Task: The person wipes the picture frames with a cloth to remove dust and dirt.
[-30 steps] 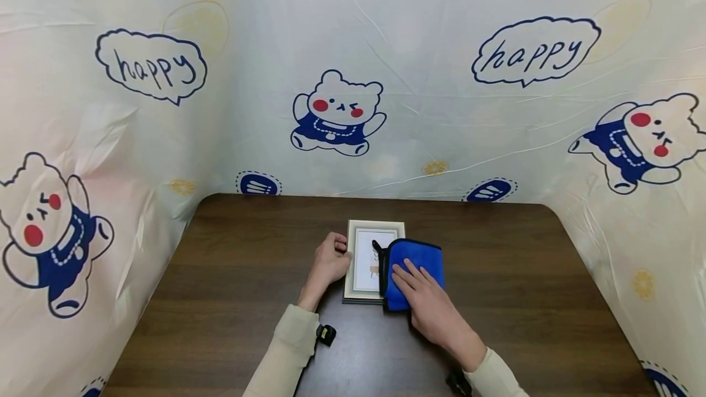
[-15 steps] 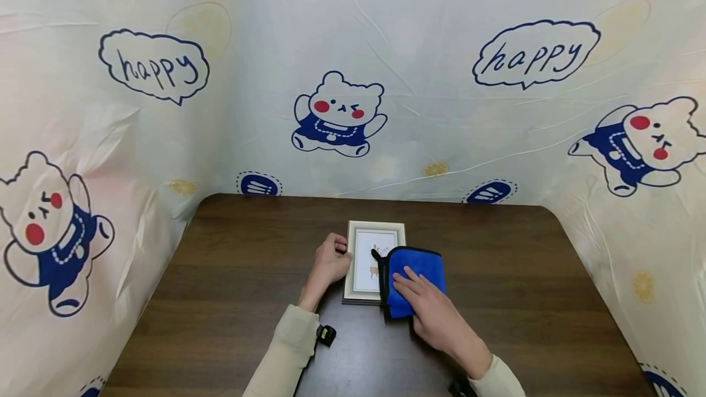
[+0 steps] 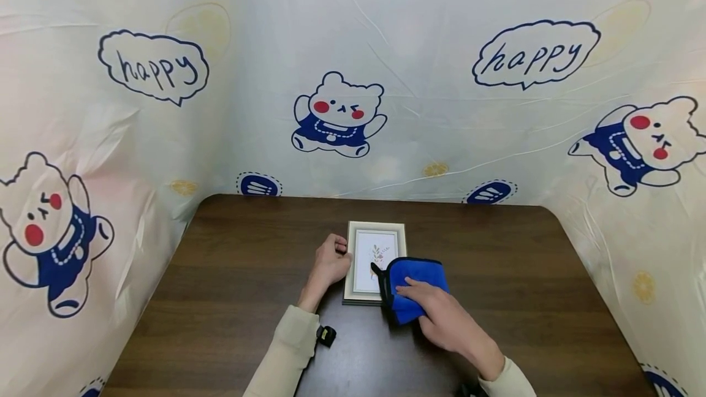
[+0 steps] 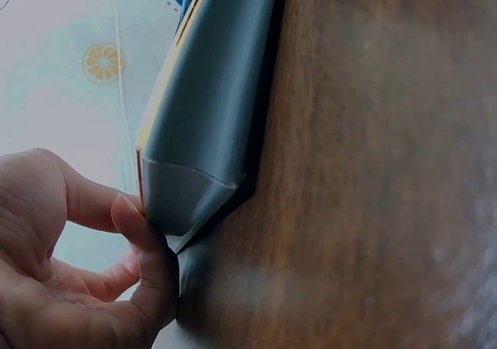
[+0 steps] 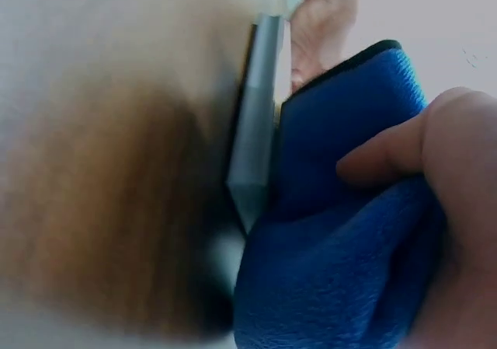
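Observation:
A cream-coloured picture frame (image 3: 351,262) with a small plant print lies face up at the middle of the table. Against its left edge is my left hand (image 3: 332,263), fingers curled, thumb and fingertips holding the frame's side (image 4: 206,92) in the left wrist view. A blue cloth (image 3: 425,271) with black edging and a loop covers the frame's lower right part and hangs past its border. My right hand (image 3: 447,317) presses on this cloth from above with its fingers extended. In the right wrist view the cloth (image 5: 311,279) is folded and bulges beneath that hand.
The brown wooden table (image 3: 248,244) spreads around the frame. Behind and at both sides hangs a pale curtain (image 3: 430,90) printed with bears and "happy" bubbles. A black wrist device (image 3: 326,336) sits at the left cuff.
My right hand and the blue cloth have slid toward the near side of the frame, uncovering more of the print. The left hand and the frame have stayed in place.

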`<state>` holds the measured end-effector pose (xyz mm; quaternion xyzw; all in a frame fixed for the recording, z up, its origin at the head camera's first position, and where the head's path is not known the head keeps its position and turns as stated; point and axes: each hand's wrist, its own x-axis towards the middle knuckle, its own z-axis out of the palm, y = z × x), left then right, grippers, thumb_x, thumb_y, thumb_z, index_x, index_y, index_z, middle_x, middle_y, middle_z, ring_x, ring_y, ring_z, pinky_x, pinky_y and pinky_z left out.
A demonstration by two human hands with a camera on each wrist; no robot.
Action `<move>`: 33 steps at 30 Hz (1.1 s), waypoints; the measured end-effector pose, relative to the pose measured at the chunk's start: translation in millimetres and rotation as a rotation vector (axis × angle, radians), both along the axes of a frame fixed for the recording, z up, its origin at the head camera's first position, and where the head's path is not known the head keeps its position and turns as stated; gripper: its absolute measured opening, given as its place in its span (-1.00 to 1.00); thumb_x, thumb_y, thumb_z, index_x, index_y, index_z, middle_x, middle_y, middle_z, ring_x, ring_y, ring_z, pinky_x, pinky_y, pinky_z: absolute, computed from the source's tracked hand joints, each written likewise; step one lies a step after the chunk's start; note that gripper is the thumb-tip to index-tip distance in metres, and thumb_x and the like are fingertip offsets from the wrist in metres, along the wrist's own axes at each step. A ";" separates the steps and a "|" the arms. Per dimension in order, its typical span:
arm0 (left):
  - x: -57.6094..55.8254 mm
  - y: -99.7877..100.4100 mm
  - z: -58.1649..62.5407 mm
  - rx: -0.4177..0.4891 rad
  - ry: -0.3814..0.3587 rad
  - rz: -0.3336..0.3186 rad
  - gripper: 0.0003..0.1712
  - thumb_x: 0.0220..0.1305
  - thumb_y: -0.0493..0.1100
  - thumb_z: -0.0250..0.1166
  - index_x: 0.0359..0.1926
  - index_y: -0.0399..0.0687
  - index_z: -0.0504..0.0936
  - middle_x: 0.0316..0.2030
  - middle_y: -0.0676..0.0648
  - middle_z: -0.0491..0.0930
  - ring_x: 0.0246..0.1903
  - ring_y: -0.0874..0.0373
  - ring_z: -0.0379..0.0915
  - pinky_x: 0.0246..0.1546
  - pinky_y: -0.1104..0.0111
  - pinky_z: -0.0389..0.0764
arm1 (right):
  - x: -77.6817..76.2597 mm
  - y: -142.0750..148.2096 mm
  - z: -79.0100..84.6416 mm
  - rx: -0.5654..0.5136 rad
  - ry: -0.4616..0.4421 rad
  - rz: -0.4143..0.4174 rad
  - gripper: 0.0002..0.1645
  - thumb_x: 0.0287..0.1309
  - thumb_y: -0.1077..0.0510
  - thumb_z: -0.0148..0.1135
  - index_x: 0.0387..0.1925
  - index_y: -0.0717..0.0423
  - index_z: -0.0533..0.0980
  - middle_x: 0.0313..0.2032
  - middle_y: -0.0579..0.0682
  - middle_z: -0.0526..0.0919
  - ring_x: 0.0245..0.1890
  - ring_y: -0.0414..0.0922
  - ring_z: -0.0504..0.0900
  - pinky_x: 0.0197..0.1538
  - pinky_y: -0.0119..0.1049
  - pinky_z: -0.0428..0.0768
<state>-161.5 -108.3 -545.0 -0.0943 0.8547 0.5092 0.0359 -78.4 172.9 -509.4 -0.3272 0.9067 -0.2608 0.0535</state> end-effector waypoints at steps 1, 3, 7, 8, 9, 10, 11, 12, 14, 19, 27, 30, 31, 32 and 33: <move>0.0 -0.2 0.0 0.000 -0.003 0.001 -0.73 0.32 -0.29 0.33 0.02 -0.15 0.57 -0.11 -0.12 0.61 -0.12 0.00 0.62 0.05 0.10 0.60 | -1.4 0.9 1.8 -0.018 -0.010 -0.016 -0.28 0.13 0.49 0.12 0.34 0.13 0.60 0.38 0.15 0.61 0.41 0.14 0.57 0.35 0.22 0.55; 0.0 -0.9 0.2 -0.003 0.001 0.001 -0.73 0.32 -0.29 0.34 0.02 -0.15 0.57 -0.11 -0.12 0.61 -0.12 0.01 0.62 0.04 0.10 0.60 | -5.1 2.3 5.9 -0.060 -0.021 -0.047 -0.34 0.15 0.47 0.16 0.28 0.09 0.64 0.30 0.10 0.68 0.30 0.06 0.66 0.28 0.14 0.63; 0.3 -1.0 0.2 -0.005 0.014 0.000 -0.72 0.29 -0.30 0.34 0.01 -0.16 0.57 -0.13 -0.11 0.63 -0.15 0.03 0.63 0.01 0.12 0.61 | -15.1 3.9 15.0 -0.182 -0.087 -0.096 -0.50 0.18 0.43 0.20 0.11 0.05 0.69 -0.06 -0.03 0.80 -0.09 -0.16 0.73 -0.04 -0.19 0.71; 0.4 -1.1 0.1 -0.004 0.018 0.000 -0.72 0.28 -0.30 0.34 0.00 -0.16 0.57 -0.13 -0.12 0.63 -0.16 0.04 0.63 0.01 0.13 0.61 | -18.2 4.3 17.5 -0.227 -0.121 -0.107 -0.53 0.18 0.44 0.20 0.06 0.05 0.69 -0.13 -0.05 0.78 -0.17 -0.18 0.69 -0.10 -0.25 0.66; 0.4 -1.0 -0.2 -0.003 0.023 0.000 -0.72 0.27 -0.30 0.34 0.00 -0.17 0.58 -0.14 -0.12 0.64 -0.16 0.03 0.63 0.01 0.13 0.61 | -21.2 4.8 20.4 -0.273 -0.160 -0.120 -0.56 0.18 0.44 0.19 0.03 0.07 0.69 -0.17 -0.03 0.76 -0.21 -0.17 0.66 -0.13 -0.28 0.62; 0.5 -1.0 -0.4 -0.002 0.024 0.001 -0.72 0.26 -0.31 0.34 -0.01 -0.16 0.58 -0.14 -0.12 0.64 -0.17 0.04 0.63 0.00 0.14 0.61 | -24.1 5.3 23.3 -0.317 -0.208 -0.139 -0.60 0.21 0.44 0.18 0.01 0.07 0.68 -0.20 -0.01 0.74 -0.24 -0.15 0.62 -0.14 -0.29 0.58; 0.4 -0.9 -0.8 -0.001 0.026 0.001 -0.72 0.26 -0.31 0.35 -0.01 -0.16 0.58 -0.14 -0.12 0.64 -0.17 0.04 0.63 0.00 0.15 0.61 | -27.0 5.8 26.1 -0.368 -0.260 -0.166 -0.62 0.22 0.44 0.18 -0.01 0.08 0.67 -0.22 0.02 0.73 -0.27 -0.13 0.61 -0.15 -0.29 0.56; 0.4 -0.9 -1.2 -0.002 0.027 0.001 -0.72 0.26 -0.31 0.35 -0.01 -0.16 0.58 -0.15 -0.12 0.64 -0.18 0.05 0.63 -0.01 0.15 0.61 | -29.6 6.3 29.1 -0.408 -0.301 -0.198 -0.65 0.25 0.42 0.17 0.00 0.12 0.66 -0.17 0.07 0.74 -0.22 -0.11 0.63 -0.12 -0.27 0.57; 0.4 -0.9 -1.7 -0.002 0.030 0.001 -0.72 0.25 -0.31 0.35 -0.02 -0.16 0.58 -0.15 -0.12 0.64 -0.19 0.05 0.63 -0.01 0.16 0.61 | -34.1 7.9 35.6 -0.478 -0.383 -0.271 -0.68 0.32 0.38 0.16 0.07 0.22 0.63 -0.04 0.18 0.74 -0.10 -0.03 0.67 -0.02 -0.19 0.61; 0.8 -1.4 -1.3 -0.003 0.039 -0.004 -0.72 0.26 -0.31 0.35 -0.01 -0.18 0.57 -0.15 -0.13 0.63 -0.20 0.05 0.62 -0.03 0.15 0.61 | -43.5 8.4 49.8 -0.607 -0.470 -0.411 -0.57 0.47 0.29 0.10 0.26 0.39 0.51 0.20 0.38 0.65 0.12 0.16 0.67 0.17 -0.01 0.61; 2.4 -2.2 2.3 -0.027 0.045 -0.020 -0.76 0.31 -0.31 0.33 -0.01 -0.19 0.57 -0.15 -0.13 0.60 -0.21 0.07 0.59 -0.07 0.15 0.60 | -62.8 -1.6 55.2 -0.666 -0.367 -0.523 -0.60 0.52 0.29 0.04 0.28 0.33 0.52 0.23 0.35 0.63 0.18 0.20 0.62 0.27 0.04 0.54; 3.4 -1.8 4.1 -0.037 0.042 -0.022 -0.76 0.31 -0.31 0.33 -0.02 -0.19 0.57 -0.17 -0.12 0.60 -0.22 0.08 0.58 -0.09 0.17 0.60 | -69.9 -6.4 55.7 -0.673 -0.326 -0.577 -0.62 0.50 0.29 0.07 0.24 0.33 0.54 0.22 0.34 0.63 0.18 0.19 0.60 0.30 0.05 0.50; 3.7 -1.6 4.5 -0.038 0.037 -0.021 -0.76 0.32 -0.31 0.33 -0.02 -0.18 0.57 -0.17 -0.11 0.60 -0.23 0.09 0.58 -0.09 0.17 0.60 | -72.3 -7.8 55.7 -0.682 -0.322 -0.591 -0.62 0.50 0.29 0.07 0.24 0.34 0.54 0.22 0.35 0.63 0.19 0.20 0.59 0.32 0.07 0.48; 3.8 -1.5 4.8 -0.041 0.037 -0.021 -0.76 0.31 -0.31 0.33 -0.02 -0.18 0.57 -0.18 -0.11 0.60 -0.23 0.09 0.57 -0.10 0.18 0.60 | -74.8 -9.1 55.5 -0.692 -0.323 -0.603 -0.61 0.50 0.28 0.07 0.24 0.33 0.54 0.23 0.34 0.62 0.21 0.20 0.57 0.34 0.08 0.45; 3.8 -1.5 4.9 -0.043 0.038 -0.020 -0.76 0.31 -0.31 0.33 -0.02 -0.18 0.57 -0.18 -0.10 0.60 -0.24 0.09 0.57 -0.10 0.18 0.60 | -77.3 -10.5 55.2 -0.702 -0.324 -0.613 -0.61 0.50 0.27 0.07 0.25 0.33 0.54 0.24 0.34 0.61 0.23 0.21 0.56 0.36 0.10 0.43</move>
